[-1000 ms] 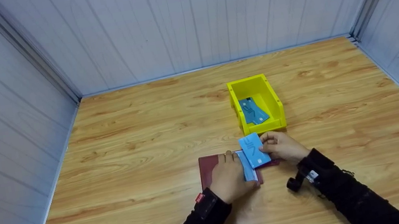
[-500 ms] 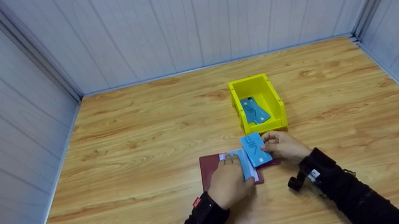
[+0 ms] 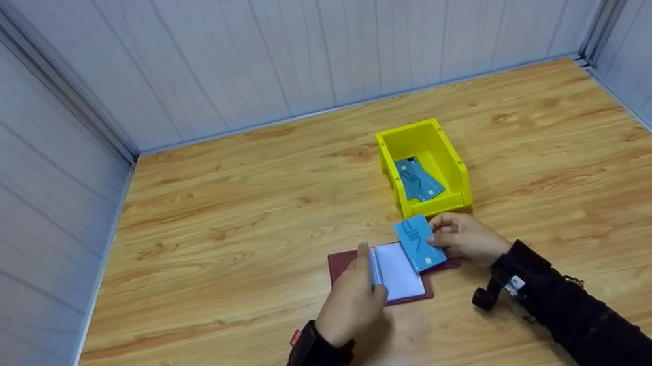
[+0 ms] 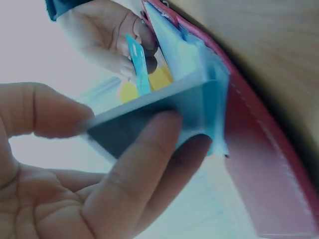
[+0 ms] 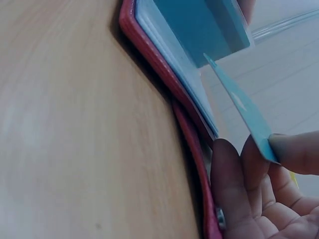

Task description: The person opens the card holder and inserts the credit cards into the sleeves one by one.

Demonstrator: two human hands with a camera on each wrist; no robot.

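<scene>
A dark red card holder (image 3: 341, 264) lies opened flat on the table, its clear sleeve pages (image 3: 399, 270) facing up on the right half. My left hand (image 3: 350, 298) pinches the edge of a raised sleeve page (image 5: 204, 30) between thumb and fingers; a blue card shows inside that page. Over the holder's right side, my right hand (image 3: 468, 240) pinches a loose blue card (image 3: 419, 243) marked VIP by its edge. From the right wrist, this card stands tilted above the holder's strap (image 5: 192, 149), which carries a metal snap (image 5: 220, 218).
Just behind the right hand stands a yellow open-front bin (image 3: 436, 205) with several blue cards (image 3: 422, 181) inside. White panel walls (image 3: 301, 35) enclose the wooden table (image 3: 227, 226) at the back and sides.
My left hand has moved left, lifting and turning a sleeve page over, so a whitish page now shows beneath. The right hand holds the card in nearly the same spot.
</scene>
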